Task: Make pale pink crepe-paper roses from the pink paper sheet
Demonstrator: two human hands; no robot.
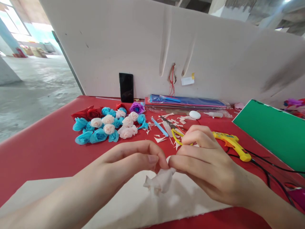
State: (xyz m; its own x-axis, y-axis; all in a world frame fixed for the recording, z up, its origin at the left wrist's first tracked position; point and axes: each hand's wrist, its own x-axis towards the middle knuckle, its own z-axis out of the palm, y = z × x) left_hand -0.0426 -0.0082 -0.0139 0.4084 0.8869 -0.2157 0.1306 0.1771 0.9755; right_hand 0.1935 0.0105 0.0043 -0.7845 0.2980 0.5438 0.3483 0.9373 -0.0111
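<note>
A small white paper flower with crinkled petals is held over a white sheet in front of me. My left hand has its curled fingers at the flower's top edge. From the other side, my right hand pinches the same edge, its fingers bent inward. The fingertips of both hands nearly meet there, and their exact grip is partly hidden. Just beyond my right hand lie yellow-handled scissors, partly covered by its fingers.
Blue, white, red and purple paper flowers are grouped at the left. Paper scraps and a blue pen-like stick lie mid-table. A yellow glue gun with black cord and a green board are right. A phone leans behind.
</note>
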